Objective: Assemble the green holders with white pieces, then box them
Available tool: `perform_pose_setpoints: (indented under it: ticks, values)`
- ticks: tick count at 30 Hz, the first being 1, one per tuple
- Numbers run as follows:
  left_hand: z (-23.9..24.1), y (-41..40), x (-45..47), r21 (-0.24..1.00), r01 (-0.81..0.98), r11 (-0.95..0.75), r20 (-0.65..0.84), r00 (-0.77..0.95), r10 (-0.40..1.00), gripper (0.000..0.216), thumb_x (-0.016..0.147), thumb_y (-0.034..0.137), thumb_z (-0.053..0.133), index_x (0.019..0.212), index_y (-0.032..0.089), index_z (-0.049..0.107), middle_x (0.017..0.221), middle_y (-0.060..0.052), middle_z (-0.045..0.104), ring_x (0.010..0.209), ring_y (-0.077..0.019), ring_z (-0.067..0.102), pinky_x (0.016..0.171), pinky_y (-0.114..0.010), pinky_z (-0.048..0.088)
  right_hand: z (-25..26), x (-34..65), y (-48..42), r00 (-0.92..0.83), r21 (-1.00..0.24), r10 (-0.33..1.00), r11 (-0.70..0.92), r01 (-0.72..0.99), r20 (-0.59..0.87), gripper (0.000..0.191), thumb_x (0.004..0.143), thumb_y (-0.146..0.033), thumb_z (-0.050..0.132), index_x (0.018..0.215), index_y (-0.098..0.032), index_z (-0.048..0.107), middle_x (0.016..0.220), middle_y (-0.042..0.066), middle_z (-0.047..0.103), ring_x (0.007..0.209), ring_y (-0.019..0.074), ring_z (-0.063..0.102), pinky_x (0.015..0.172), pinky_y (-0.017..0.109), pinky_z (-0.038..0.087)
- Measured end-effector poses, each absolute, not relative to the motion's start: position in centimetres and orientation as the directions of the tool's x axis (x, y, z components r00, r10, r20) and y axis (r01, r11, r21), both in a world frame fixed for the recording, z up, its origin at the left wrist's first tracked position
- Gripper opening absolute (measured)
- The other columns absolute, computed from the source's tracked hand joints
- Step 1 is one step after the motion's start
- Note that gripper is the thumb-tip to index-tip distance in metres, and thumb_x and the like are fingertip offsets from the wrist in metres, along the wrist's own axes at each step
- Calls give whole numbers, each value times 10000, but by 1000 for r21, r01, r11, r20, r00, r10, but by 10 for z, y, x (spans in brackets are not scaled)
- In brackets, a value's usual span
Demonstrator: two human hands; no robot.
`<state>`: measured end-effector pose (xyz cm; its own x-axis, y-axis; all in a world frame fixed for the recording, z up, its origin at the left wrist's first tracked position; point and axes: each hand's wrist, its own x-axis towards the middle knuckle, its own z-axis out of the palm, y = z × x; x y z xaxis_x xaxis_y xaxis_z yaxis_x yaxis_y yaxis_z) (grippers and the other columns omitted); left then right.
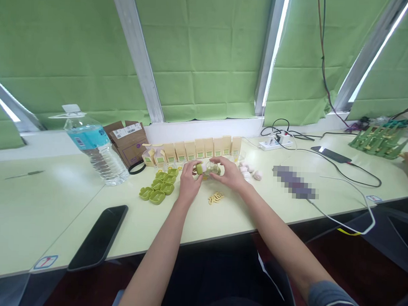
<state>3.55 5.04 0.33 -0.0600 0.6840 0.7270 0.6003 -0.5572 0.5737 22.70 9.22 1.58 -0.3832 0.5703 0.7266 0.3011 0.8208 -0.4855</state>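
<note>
Above the middle of the table, my left hand [189, 181] pinches a small green-and-white piece [200, 168]. Close beside it, my right hand [230, 174] has its fingers curled around a small clear piece with green in it [213, 168]. The two pieces are almost touching; whether they are joined I cannot tell. Just below the hands lies a little heap of thin yellow pieces [216, 198]. Several green petal-shaped cups [157, 197] are grouped to the left of my left hand. Past my right hand, several whitish rounded pieces [246, 171] lie loose.
Behind the hands runs a row of small cream boxes [190, 151]. At left are a water bottle [97, 145], a brown carton [130, 143] and a black phone [99, 236]. A power strip [274, 143], cables, another phone [331, 154] and green spiky parts [378, 140] occupy the right, near another person's hand.
</note>
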Motion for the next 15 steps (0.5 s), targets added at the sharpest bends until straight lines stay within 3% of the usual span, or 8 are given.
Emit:
perform_pose_setpoints:
  ticks: [15]
  values:
    - [2, 49, 39, 614, 513, -600, 697, 6, 717, 435, 786, 59, 606, 1177, 247, 640, 1187, -69, 601, 1080, -203, 629, 946, -393, 585, 19, 226, 86, -355, -605, 646, 761, 234, 675, 307, 912, -391, 658, 1186, -252, 658, 1183, 68, 721, 1128, 231, 664, 956, 416, 560]
